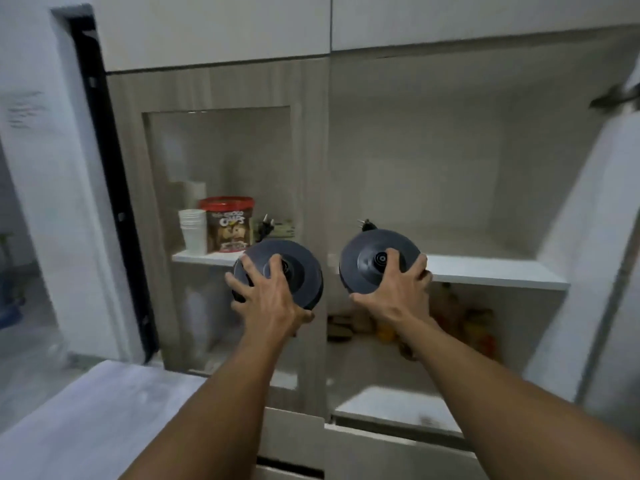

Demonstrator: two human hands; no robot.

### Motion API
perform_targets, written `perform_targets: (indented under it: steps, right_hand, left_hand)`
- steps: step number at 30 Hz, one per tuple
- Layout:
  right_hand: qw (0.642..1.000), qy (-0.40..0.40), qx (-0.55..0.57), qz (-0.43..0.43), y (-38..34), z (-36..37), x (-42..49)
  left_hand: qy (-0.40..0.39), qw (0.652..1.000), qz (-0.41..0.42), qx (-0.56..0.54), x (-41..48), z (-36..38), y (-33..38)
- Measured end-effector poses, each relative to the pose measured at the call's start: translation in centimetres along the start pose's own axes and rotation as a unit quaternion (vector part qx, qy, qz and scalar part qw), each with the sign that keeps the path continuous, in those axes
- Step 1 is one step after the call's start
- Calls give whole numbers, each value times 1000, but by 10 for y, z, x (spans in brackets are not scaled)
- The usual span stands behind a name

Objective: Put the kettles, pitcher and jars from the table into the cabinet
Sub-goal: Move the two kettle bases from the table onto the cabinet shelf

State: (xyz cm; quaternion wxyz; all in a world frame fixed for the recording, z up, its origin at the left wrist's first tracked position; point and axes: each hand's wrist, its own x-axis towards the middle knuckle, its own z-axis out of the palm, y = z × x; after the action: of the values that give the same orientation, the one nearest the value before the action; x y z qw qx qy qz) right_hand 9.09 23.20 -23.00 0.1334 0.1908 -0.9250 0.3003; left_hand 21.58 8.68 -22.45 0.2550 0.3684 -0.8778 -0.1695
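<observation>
The left hand (268, 299) grips a dark grey round plastic kettle base (304, 271), fingers spread over its top, in front of the glass-panelled cabinet door (221, 161). The right hand (398, 289) grips the second base (358, 259) likewise at the front edge of the white shelf (491, 271) in the open compartment. Both bases are tilted, probably so they can be slid in plug-first.

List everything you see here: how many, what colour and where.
cabinet: one, grey wood-look, ahead
shelf: one, white, right compartment
left kettle base: one, dark grey, before the glass door
right kettle base: one, dark grey, at the shelf's edge
cup stack: one, white, behind the glass
cereal tub: one, red lid, beside the cups
plugs: two, black, right of the tub; behind the right base
packets: several, orange-yellow, lower shelf
left hand: one, gripping left base
right hand: one, gripping right base
</observation>
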Motion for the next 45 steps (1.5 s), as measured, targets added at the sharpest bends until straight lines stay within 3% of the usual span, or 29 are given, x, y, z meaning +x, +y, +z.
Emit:
perform_targets:
  steps: [7,14,25,30,34,38,42,45]
  right_hand:
    - [995,55,-44,64,99,-55,76]
    - [993,32,-71,88,170,-69,172]
    - [978,-97,-99,155,204,12,284]
    - [961,-189,-100,176,211,20,326]
    - [958,-191,-120,179,213,25,344]
    - [956,-195,-111,187,209,26,344]
    - [965,-152,-98,193,205,29,326]
    - [979,-99,-116,138,190,31,306]
  left_hand:
    - [-28,994,103,-31,37,54,135]
    - [-76,989,123,-30,92,118,219]
    - [-165,980,101,50,215,220,252]
    - [-266,957,79,81,265,253,257]
    - [-348,933,55,76,294,274,254]
    - [-336,939,49,60,287,273,248]
    - [-261,965,25,19,259,265,240]
    - [-195,980,47,-13,232,250,229]
